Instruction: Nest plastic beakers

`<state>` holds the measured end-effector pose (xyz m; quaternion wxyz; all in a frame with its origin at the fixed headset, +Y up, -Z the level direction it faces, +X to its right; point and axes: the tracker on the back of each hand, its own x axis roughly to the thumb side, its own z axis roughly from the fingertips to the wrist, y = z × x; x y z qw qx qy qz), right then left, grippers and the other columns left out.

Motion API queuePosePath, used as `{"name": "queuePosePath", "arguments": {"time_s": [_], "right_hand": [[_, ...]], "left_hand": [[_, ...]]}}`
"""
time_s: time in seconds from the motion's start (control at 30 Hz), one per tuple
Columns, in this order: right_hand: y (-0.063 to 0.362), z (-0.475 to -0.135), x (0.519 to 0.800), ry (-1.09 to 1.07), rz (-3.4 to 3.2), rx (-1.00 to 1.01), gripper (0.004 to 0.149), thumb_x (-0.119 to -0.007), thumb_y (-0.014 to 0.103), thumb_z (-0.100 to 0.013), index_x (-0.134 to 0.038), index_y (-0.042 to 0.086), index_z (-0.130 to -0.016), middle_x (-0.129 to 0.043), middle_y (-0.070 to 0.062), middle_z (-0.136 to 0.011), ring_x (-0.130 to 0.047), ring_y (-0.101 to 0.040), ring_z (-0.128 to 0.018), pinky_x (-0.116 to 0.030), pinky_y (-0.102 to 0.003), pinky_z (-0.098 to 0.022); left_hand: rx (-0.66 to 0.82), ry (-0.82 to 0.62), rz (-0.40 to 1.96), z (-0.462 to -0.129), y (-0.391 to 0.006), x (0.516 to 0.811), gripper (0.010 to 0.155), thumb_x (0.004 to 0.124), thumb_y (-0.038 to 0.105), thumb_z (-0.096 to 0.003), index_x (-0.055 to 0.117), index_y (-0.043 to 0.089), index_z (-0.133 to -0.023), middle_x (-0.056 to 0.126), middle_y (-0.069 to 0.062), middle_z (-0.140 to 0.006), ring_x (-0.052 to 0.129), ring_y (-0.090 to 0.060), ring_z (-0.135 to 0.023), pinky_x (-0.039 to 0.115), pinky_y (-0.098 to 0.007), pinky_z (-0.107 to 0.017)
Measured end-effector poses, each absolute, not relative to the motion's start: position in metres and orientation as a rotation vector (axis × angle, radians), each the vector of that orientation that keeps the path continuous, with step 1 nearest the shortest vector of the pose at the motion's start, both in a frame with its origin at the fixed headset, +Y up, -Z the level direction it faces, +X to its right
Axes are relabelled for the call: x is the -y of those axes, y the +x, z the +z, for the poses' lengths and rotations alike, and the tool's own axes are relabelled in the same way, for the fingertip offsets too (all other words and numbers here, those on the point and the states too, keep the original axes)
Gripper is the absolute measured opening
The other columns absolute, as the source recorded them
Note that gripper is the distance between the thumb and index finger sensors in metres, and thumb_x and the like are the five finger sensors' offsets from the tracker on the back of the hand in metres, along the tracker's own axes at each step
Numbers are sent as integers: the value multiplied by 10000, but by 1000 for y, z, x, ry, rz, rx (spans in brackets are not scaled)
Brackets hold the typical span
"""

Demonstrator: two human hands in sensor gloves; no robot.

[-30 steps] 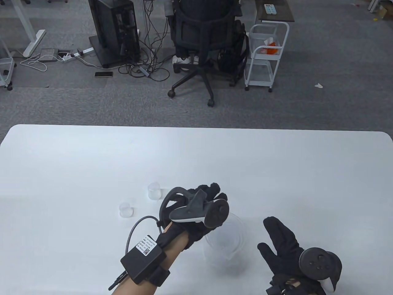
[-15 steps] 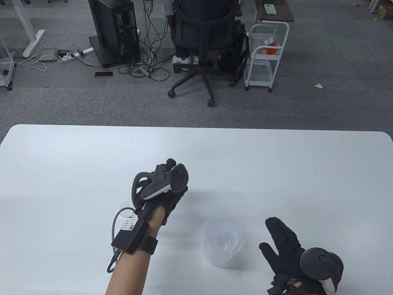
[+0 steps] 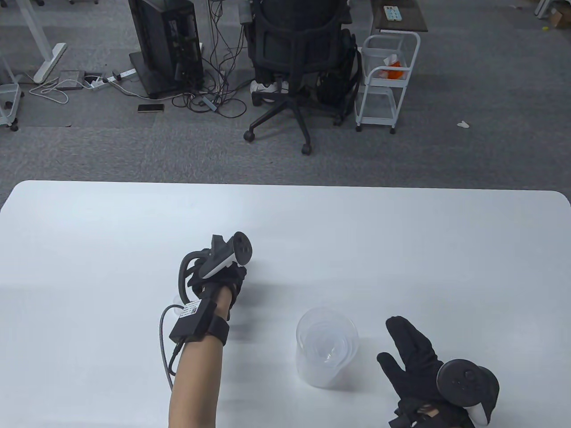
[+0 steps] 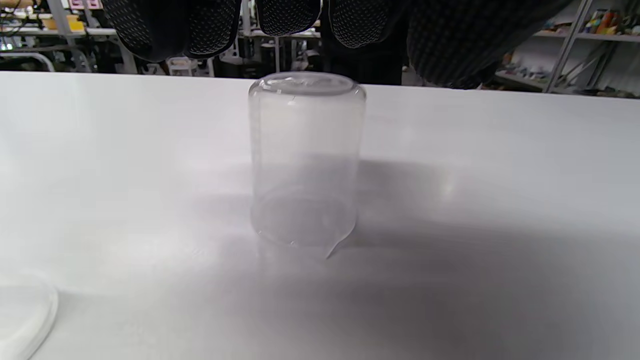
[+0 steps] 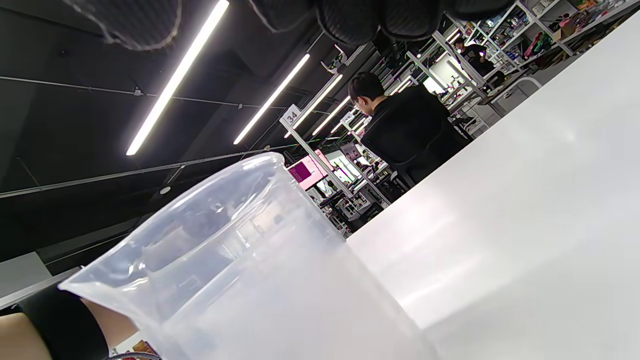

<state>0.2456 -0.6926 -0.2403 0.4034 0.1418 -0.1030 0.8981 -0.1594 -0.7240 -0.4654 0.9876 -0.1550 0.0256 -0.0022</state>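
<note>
Left hand (image 3: 218, 278) moved from nested beakers (image 3: 327, 352) to upturned small beaker (image 4: 305, 160), grip wide above it; right hand (image 3: 417, 361) spread, idle on worktop (image 3: 401, 249).

Left hand (image 3: 218, 278) reached far over the table, fingers (image 4: 210, 25) spread and pointing down, right hand (image 3: 415, 356) near right, fingers spread, holding nothing

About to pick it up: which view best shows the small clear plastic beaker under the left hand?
The left wrist view: the small clear plastic beaker stands upside down, whole, just below the left hand's fingertips. In the table view the left hand hides it. The right wrist view shows only the large nested beaker stack.
</note>
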Motion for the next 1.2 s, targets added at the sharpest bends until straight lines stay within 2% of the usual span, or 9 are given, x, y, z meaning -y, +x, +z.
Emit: {"name": "queuePosePath", "arguments": {"time_s": [0.33,0.67,0.8,0.97,1.2], "right_hand": [[245,-241,693,353,2269,252,733,-714,538,-485,-482,96,-1022,-516,-222,-1105,-543,-508,-966,-526,-621,-655],[246,-242,694,334,2256,254,729,-716,535,-483,-488,98,-1021,-521,-218,-1105,-546,-506,-967,-527,-620,-657],[247,-243,696,300,2261,288,708,-714,515,-487,-493,104,-1019,-524,-214,-1106,-550,-501,-969,-527,-618,-660],[247,-245,694,274,2258,342,709,-719,513,-485,-490,106,-1019,-521,-212,-1106,-551,-499,-969,-529,-616,-661],[237,-244,674,350,2280,422,724,-726,525,-484,-486,104,-1021,-523,-214,-1105,-565,-498,-962,-537,-612,-658]], "left_hand": [[-40,-303,-18,-467,-157,738,584,729,397,-466,582,274,-1017,549,-155,-1084,788,-464,-887,759,-493,-569],[-3,-234,-8,-459,-151,736,552,740,358,-457,642,231,-985,620,-149,-1042,825,-434,-854,779,-477,-543],[29,-182,63,-447,-150,721,552,733,356,-458,642,219,-985,624,-151,-1039,827,-433,-857,788,-468,-543],[77,-97,277,-422,-149,692,551,726,349,-462,644,202,-987,635,-162,-1035,837,-442,-856,809,-456,-537],[213,-4,571,-382,-144,649,556,711,345,-472,631,184,-998,629,-184,-1039,837,-456,-857,816,-457,-536]]}}
